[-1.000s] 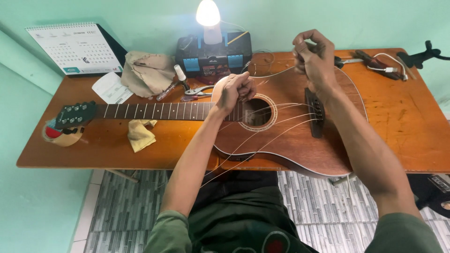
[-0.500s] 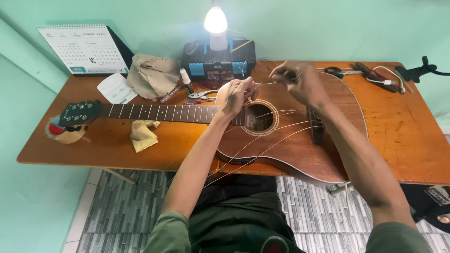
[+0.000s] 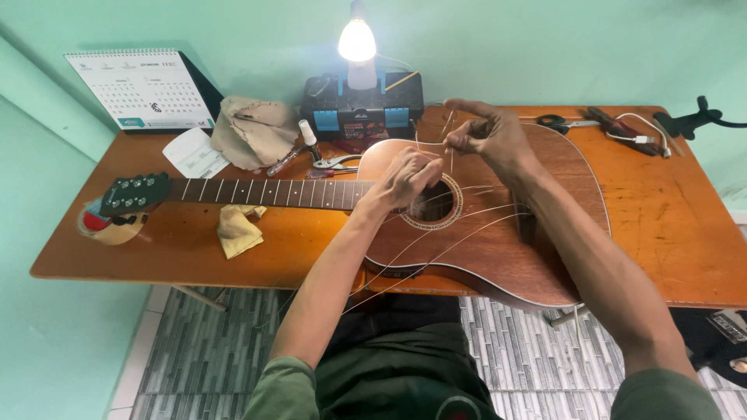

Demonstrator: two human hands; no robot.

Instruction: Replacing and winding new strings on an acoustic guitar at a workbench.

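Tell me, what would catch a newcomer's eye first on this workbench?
First, the brown acoustic guitar lying flat across the wooden table, its loose strings trailing off the near edge. Above its sound hole, the left hand and right hand pinch thin strings between their fingers. Behind them a bare lit bulb glows over a black toolbox against the green wall.

Mint-green walls point(image 3: 591, 47) close in behind and to the left of a brown wooden worktop point(image 3: 677, 225) (scuffed on the right side). A bare lit bulb point(image 3: 357, 39) glows above it. Grey patterned floor tiles point(image 3: 210, 342) lie below.
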